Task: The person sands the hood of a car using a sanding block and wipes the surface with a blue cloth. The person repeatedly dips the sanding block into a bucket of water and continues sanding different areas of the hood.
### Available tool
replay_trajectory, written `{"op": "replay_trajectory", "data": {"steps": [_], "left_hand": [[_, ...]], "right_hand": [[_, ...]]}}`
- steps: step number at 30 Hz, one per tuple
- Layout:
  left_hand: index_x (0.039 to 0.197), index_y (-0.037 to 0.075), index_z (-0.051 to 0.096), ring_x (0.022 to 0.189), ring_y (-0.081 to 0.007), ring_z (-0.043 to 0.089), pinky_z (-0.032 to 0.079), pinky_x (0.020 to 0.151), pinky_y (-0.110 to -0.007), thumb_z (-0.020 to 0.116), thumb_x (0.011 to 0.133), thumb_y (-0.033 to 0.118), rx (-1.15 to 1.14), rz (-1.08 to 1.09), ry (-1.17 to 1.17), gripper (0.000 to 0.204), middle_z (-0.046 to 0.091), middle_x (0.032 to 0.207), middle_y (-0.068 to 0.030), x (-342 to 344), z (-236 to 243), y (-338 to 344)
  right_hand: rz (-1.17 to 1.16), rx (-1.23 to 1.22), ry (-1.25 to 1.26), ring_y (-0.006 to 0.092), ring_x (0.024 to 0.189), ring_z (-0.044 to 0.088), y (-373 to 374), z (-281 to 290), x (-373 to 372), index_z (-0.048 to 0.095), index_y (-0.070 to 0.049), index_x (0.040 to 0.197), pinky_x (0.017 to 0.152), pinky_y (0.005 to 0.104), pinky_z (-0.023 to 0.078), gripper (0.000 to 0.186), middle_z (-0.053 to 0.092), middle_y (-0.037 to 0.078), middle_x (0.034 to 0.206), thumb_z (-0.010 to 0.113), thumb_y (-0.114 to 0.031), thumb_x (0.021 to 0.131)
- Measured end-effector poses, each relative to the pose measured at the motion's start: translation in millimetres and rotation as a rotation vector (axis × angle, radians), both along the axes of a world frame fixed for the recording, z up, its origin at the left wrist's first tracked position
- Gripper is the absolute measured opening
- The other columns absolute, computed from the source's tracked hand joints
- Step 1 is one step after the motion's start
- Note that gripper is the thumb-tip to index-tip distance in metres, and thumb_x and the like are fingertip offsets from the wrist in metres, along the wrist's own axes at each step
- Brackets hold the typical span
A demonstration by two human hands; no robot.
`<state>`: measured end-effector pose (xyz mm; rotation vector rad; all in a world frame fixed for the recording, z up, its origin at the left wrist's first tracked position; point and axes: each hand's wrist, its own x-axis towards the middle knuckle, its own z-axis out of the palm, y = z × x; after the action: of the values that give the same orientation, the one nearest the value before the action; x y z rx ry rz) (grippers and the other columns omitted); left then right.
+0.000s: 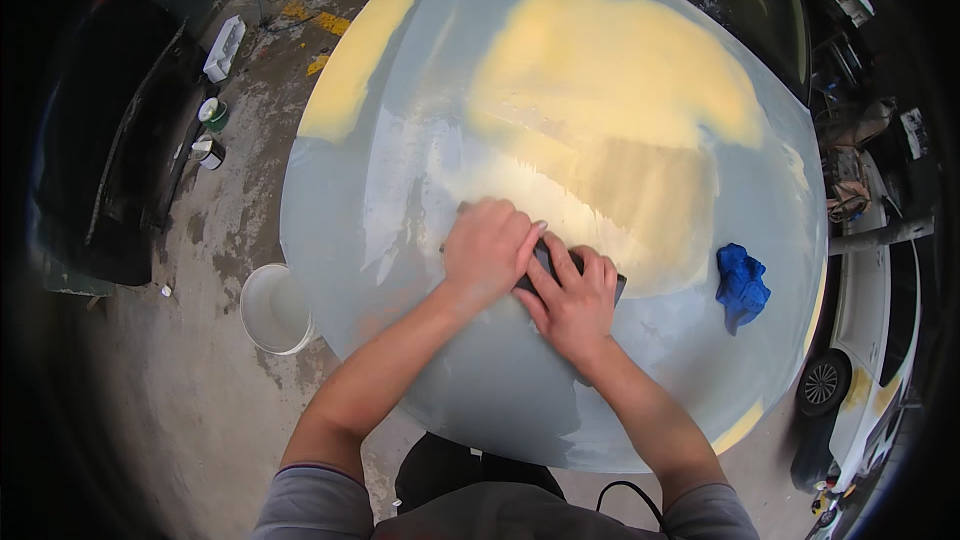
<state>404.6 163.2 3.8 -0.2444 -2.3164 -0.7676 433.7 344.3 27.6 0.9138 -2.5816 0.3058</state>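
Note:
A large curved car panel (pixel 350 220), like a bonnet, fills the middle, grey-blue with pale yellow patches and a wet-looking sheen. Both hands press on a dark rectangular block (pixel 548 262) on the panel, below the large yellow area. My left hand (pixel 486 252), slightly blurred, is closed over the block's left end. My right hand (pixel 574 298) grips it on the right, fingers bent over the top and thumb at the near side. Much of the block is hidden under them. A crumpled blue cloth (pixel 740 285) lies on the panel to the right.
A white bucket (pixel 262 305) stands at the panel's left. Further left are a dark car part (pixel 110 160), a white tray (pixel 225 48) and small cans (pixel 210 152) on the stained concrete floor (pixel 200 370). A white car (pixel 870 340) with yellow patches is at the right.

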Motion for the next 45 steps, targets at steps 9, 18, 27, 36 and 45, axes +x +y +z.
{"op": "replay_trajectory", "data": {"steps": [9, 18, 27, 36, 45], "left_hand": [[0.079, 0.006, 0.07, 0.089, -0.0348, 0.068, 0.057, 0.073, -0.048, 0.078, 0.099, 0.023, 0.06, 0.096, -0.017, 0.028, 0.069, 0.084, -0.0103, -137, 8, -33], [0.078, 0.012, 0.07, 0.083, -0.0269, 0.067, 0.054, 0.068, -0.043, 0.083, 0.095, 0.028, 0.042, 0.043, 0.145, 0.027, 0.065, 0.08, -0.0034, -115, 13, -23], [0.081, 0.013, 0.066, 0.084, -0.0288, 0.065, 0.053, 0.07, -0.046, 0.083, 0.095, 0.026, 0.024, -0.045, -0.031, 0.026, 0.062, 0.083, -0.0045, -27, -4, 6], [0.081, 0.01, 0.07, 0.087, -0.0327, 0.067, 0.056, 0.076, -0.048, 0.076, 0.101, 0.03, 0.034, 0.008, -0.06, 0.029, 0.067, 0.086, -0.0085, -76, 4, 17], [0.08, 0.007, 0.068, 0.088, -0.0333, 0.068, 0.057, 0.074, -0.048, 0.074, 0.104, 0.028, 0.025, 0.145, 0.017, 0.032, 0.069, 0.086, -0.0093, -142, 25, 23]], "right_hand": [[-0.009, -0.035, 0.02, 0.0338, 0.11, 0.062, -48, 12, -142, 0.081, -0.023, 0.138, 0.102, 0.0505, 0.048, 0.049, 0.073, 0.001, 0.144, 0.086, -0.04, 0.092], [-0.031, 0.003, 0.045, 0.0346, 0.114, 0.062, -34, 22, -99, 0.082, -0.019, 0.135, 0.103, 0.0502, 0.046, 0.048, 0.072, 0.005, 0.146, 0.087, -0.039, 0.091], [-0.06, 0.011, 0.021, 0.0334, 0.115, 0.062, -6, 5, -31, 0.081, -0.024, 0.138, 0.104, 0.0516, 0.046, 0.055, 0.07, 0.004, 0.148, 0.09, -0.039, 0.085], [-0.044, -0.026, -0.029, 0.0342, 0.112, 0.063, 10, 8, -67, 0.083, -0.023, 0.134, 0.103, 0.0514, 0.048, 0.053, 0.072, 0.0, 0.145, 0.09, -0.04, 0.084], [0.085, -0.053, 0.101, 0.0304, 0.106, 0.062, 13, 32, -160, 0.081, -0.023, 0.122, 0.095, 0.047, 0.049, 0.041, 0.074, -0.004, 0.127, 0.091, -0.035, 0.084]]}}
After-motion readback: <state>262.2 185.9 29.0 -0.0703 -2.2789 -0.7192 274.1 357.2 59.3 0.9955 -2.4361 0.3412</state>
